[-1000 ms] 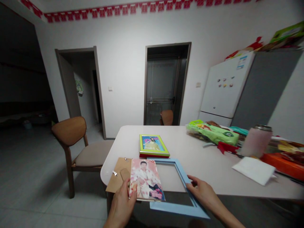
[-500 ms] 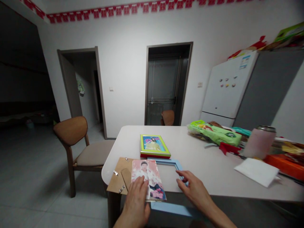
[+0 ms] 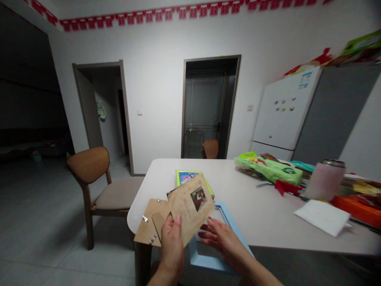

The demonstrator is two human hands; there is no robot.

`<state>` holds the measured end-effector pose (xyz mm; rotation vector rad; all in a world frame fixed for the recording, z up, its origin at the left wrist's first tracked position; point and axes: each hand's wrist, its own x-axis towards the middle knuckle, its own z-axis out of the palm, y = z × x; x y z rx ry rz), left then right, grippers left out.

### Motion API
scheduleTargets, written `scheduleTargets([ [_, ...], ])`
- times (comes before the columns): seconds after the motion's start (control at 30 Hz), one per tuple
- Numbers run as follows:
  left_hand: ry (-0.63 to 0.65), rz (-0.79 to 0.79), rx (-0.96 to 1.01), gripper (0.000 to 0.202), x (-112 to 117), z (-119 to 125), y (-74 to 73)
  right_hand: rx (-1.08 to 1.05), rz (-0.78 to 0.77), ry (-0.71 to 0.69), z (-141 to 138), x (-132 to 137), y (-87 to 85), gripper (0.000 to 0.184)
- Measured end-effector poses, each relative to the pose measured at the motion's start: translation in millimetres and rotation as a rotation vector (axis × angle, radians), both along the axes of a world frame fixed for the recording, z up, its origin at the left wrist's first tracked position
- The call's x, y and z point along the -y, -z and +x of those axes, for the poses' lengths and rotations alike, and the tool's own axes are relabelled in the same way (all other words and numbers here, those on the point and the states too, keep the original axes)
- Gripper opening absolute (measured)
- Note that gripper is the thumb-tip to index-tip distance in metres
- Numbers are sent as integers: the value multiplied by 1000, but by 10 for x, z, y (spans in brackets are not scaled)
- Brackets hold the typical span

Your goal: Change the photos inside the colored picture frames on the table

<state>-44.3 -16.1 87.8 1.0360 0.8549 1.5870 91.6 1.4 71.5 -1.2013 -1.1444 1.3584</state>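
My left hand (image 3: 172, 240) grips a beige photo card (image 3: 186, 214) by its lower left edge, thumb on the front. The card is raised and tilted; a small dark picture shows on its upper right part. A dark edge peeks out behind its left corner. My right hand (image 3: 222, 240) is beside the card's lower right edge, fingers apart; whether a fingertip touches it I cannot tell. Beneath the hands lies a light blue picture frame (image 3: 233, 226), reaching over the table's near edge. A brown frame backing (image 3: 145, 228) with metal clips lies to the left.
A yellow-green picture frame (image 3: 181, 176) lies behind the card on the white table (image 3: 268, 222). To the right are a green package (image 3: 276, 169), a pink tumbler (image 3: 326, 180), white paper (image 3: 323, 216) and an orange box (image 3: 357, 208). A chair (image 3: 89, 167) stands at the left.
My left hand has lifted a card from where the pink portrait photo lay; a beige face now shows. My right hand has moved left toward it, and the blue frame's near part shows more.
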Motion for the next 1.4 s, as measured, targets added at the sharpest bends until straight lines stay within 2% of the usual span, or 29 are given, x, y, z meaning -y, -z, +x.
scheduleTargets([
  [0.07,128,-19,153,45,30,121,15,-82,47,56,42,-55,1,41],
  [0.17,195,-26,119,56,21,122,99,16,96,145,275,-161,-18,40],
  [0.27,116,-61,-138,68,-28,-19,203,107,-11,83,576,-248,-24,43],
  [0.33,91,-67,-397,65,-39,-91,251,164,-75,6,708,-296,3,46],
  [0.4,113,-46,-645,58,-15,-106,274,240,-85,-29,750,-349,52,48],
  [0.5,173,-11,-908,57,52,-60,291,351,-30,29,700,-446,131,50],
  [0.6,221,44,-1086,62,91,-27,317,523,48,91,639,-534,177,49],
  [0.73,309,101,-1250,67,92,-36,341,910,153,164,634,-584,170,44],
  [0.83,334,101,-1374,71,94,-29,338,1019,168,205,667,-585,144,43],
  [1.0,337,95,-1440,72,112,-10,300,1045,141,237,724,-569,115,43],
  [1.17,365,98,-1448,70,93,-34,289,1079,176,212,648,-513,121,37],
  [1.3,410,178,-1434,62,61,-30,315,1237,212,191,557,-440,171,30],
  [1.4,437,204,-1436,57,76,-27,276,1409,267,231,529,-397,201,29],
])
